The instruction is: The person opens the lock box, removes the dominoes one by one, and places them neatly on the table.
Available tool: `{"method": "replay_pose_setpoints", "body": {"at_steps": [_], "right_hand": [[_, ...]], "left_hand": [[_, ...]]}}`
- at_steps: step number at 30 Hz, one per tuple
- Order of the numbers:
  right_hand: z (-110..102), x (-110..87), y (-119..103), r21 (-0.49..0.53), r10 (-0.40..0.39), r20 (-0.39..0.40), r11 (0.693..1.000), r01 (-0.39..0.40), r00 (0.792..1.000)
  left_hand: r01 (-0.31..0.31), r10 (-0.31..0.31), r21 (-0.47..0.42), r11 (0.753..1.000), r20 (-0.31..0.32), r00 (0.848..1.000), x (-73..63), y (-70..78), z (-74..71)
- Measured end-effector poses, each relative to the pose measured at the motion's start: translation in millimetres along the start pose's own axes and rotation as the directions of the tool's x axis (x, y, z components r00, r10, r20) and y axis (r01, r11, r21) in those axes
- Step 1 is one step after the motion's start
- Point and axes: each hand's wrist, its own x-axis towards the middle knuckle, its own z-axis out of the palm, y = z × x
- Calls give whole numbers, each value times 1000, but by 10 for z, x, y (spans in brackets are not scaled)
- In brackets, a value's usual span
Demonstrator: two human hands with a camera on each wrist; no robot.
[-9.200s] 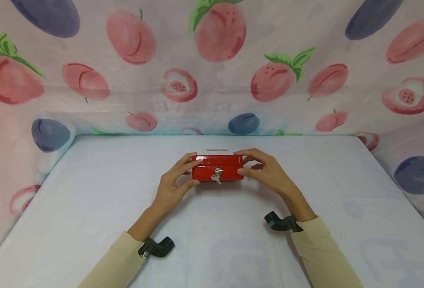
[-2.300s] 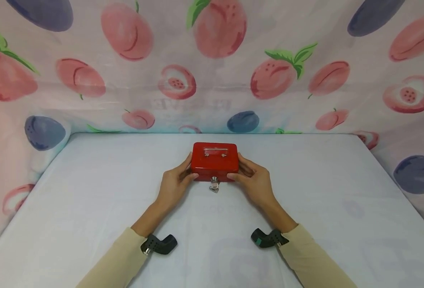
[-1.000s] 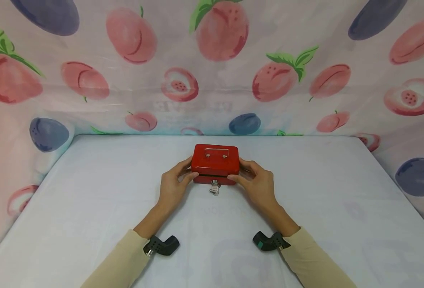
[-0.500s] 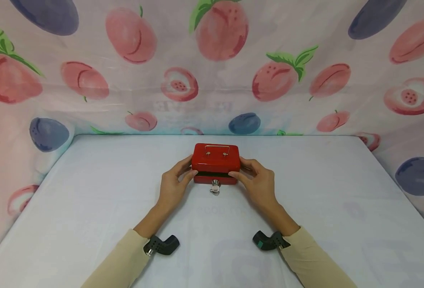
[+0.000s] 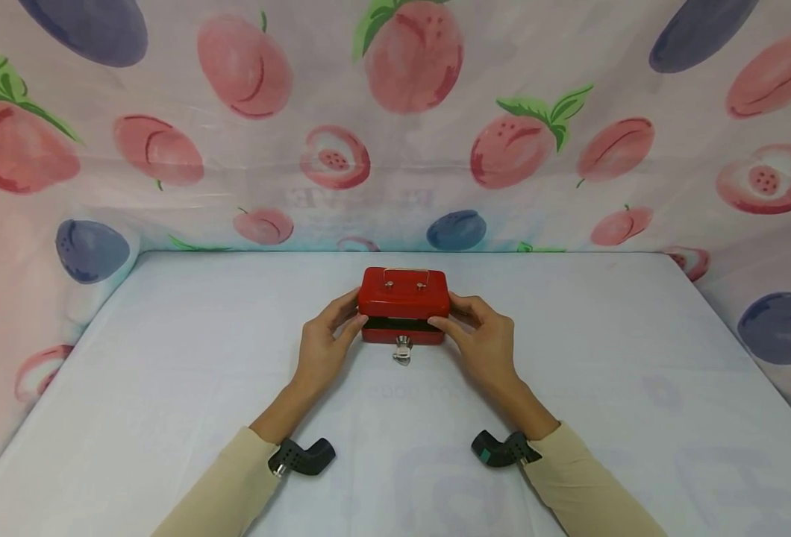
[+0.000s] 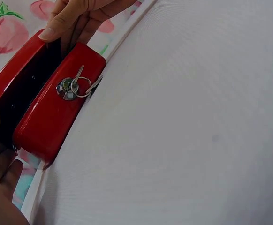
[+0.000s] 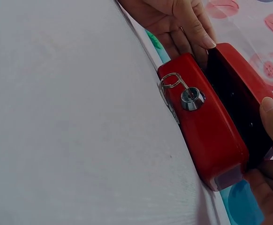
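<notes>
A red metal cash box [image 5: 402, 304] sits near the far edge of the table, its lid raised partway at the front. Dark interior shows through the gap in both wrist views. A round lock [image 7: 193, 99] on the front wall holds a key, with a ring and second key [image 6: 82, 87] hanging from it. My left hand [image 5: 321, 344] grips the lid's left end, thumb under the front edge and fingers along the side. Mirroring it, my right hand [image 5: 488, 347] grips the right end, thumb at the lid's front corner. A wire handle [image 5: 406, 278] stands up on the lid.
A white cloth covers the table [image 5: 395, 462]. Behind it hangs a fruit-patterned curtain [image 5: 395, 160], which also runs down both sides. Black camera mounts [image 5: 303, 456] sit on both wrists by the beige sleeves [image 5: 224, 485].
Over the last second the lid has lifted from a thin slit to a wide front gap, both thumbs rising with it. Much earlier the box was closed, its front facing me.
</notes>
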Motion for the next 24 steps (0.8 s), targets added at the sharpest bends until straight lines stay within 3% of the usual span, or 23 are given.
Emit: {"method": "replay_pose_setpoints", "body": {"at_steps": [7,14,24], "right_hand": [[-9,-2,25,-3,-46,-15,999,46,999],[3,21,-24,14,-71,-32,997,72,997],[-46,54,-398,5,-111,-62,994,111,992]], "left_hand": [[18,-18,-22,1000,8,1000,8,7,4],[-2,3,-90,996,14,1000,35,8,-7],[4,1,-147,989,35,999,46,40,-31]]}}
